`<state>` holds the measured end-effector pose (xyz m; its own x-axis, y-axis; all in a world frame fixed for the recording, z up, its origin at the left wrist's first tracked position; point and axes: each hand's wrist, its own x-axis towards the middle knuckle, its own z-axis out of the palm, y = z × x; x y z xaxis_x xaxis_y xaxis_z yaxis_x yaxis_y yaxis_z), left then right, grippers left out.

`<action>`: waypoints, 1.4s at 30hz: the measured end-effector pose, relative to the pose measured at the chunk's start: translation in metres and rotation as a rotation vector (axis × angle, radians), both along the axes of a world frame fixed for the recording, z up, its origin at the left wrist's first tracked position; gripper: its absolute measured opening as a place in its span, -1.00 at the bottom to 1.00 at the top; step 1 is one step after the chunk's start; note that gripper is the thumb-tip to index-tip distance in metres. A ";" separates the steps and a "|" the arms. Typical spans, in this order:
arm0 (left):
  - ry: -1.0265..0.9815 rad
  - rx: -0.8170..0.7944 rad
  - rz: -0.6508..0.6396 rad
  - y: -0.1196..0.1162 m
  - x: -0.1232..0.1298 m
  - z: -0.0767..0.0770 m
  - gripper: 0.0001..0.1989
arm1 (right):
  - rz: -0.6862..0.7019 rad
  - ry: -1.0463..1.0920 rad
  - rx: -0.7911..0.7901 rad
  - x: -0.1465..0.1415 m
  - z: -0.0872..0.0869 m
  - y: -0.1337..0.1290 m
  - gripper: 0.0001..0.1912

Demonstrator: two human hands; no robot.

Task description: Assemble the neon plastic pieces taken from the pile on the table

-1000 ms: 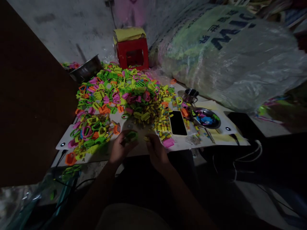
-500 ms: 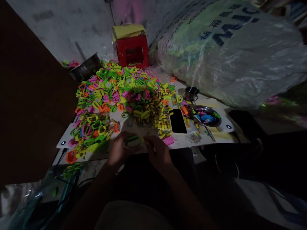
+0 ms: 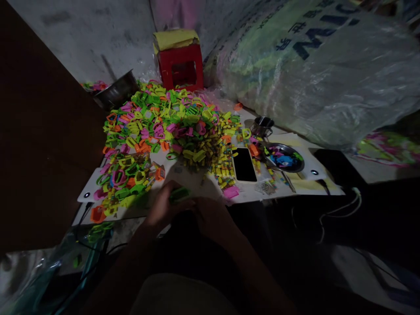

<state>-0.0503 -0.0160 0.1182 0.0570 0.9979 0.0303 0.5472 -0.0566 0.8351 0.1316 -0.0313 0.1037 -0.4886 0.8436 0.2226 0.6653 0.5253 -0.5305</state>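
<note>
My left hand (image 3: 164, 204) is closed around a small green plastic piece (image 3: 179, 194), shaped like the hollow cases in the heap, just above the table's front edge. Against its fingertips my right hand (image 3: 210, 214) is curled inward, its back turned up. What the right fingers hold, if anything, is hidden. Beyond the hands lies a big heap of green, yellow, pink and orange plastic pieces (image 3: 157, 113). Small yellow pieces (image 3: 223, 168) are piled at the heap's right side. A pink piece (image 3: 231, 191) lies right of my right hand.
A phone (image 3: 244, 165) lies right of the yellow pieces. Farther right are a metal cup (image 3: 261, 127) and a metal dish (image 3: 300, 166) of coloured bits. A red stool (image 3: 166, 72) and a tilted metal pot (image 3: 116, 92) stand behind the heap. A large plastic bag (image 3: 321, 100) bulges at right.
My right hand has moved left and closer against my left hand. The green piece has turned, and the yellow bit at the right fingertips no longer shows.
</note>
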 end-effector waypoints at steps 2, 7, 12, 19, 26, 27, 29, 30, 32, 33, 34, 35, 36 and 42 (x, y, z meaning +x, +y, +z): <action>0.046 0.050 -0.013 -0.001 -0.003 -0.001 -0.68 | -0.070 0.198 -0.008 0.004 -0.001 0.004 -0.83; 0.092 0.195 -0.056 -0.004 -0.006 -0.008 -0.73 | -0.111 0.438 0.003 0.008 0.000 0.006 -0.84; 0.149 0.239 -0.069 -0.003 -0.007 -0.008 -0.72 | -0.082 0.440 0.101 -0.001 -0.004 0.002 -0.84; 0.132 0.166 -0.050 -0.005 -0.009 -0.009 -0.71 | -0.093 0.226 0.117 -0.001 0.000 0.001 -0.81; 0.090 0.100 -0.065 -0.007 -0.007 -0.004 -0.66 | -0.078 0.251 0.117 0.003 0.004 0.000 -0.80; 0.090 0.086 -0.062 -0.007 -0.008 -0.004 -0.65 | -0.071 0.209 0.124 0.003 0.005 0.000 -0.80; 0.087 0.042 -0.046 -0.007 -0.009 -0.002 -0.65 | -0.043 0.115 0.122 0.005 0.008 0.000 -0.82; 0.081 0.010 -0.040 -0.008 -0.009 -0.001 -0.65 | -0.024 0.066 0.113 0.005 0.010 -0.001 -0.83; 0.066 -0.050 -0.042 -0.008 -0.010 0.002 -0.66 | 0.005 -0.028 0.092 0.003 0.013 -0.002 -0.85; 0.061 -0.076 -0.047 -0.009 -0.011 0.003 -0.67 | 0.007 -0.071 0.086 0.002 0.014 -0.003 -0.85; 0.055 -0.100 -0.053 -0.009 -0.011 0.003 -0.68 | 0.004 -0.114 0.080 0.000 0.015 -0.004 -0.84; 0.048 -0.122 -0.061 -0.009 -0.012 0.003 -0.69 | -0.006 -0.159 0.072 -0.003 0.015 -0.005 -0.83; 0.041 -0.151 -0.073 -0.009 -0.012 0.002 -0.70 | -0.022 -0.206 0.063 -0.006 0.015 -0.006 -0.81; 0.046 -0.307 -0.131 -0.006 -0.018 -0.018 -0.71 | -0.039 -0.342 0.012 -0.015 0.007 -0.004 -0.88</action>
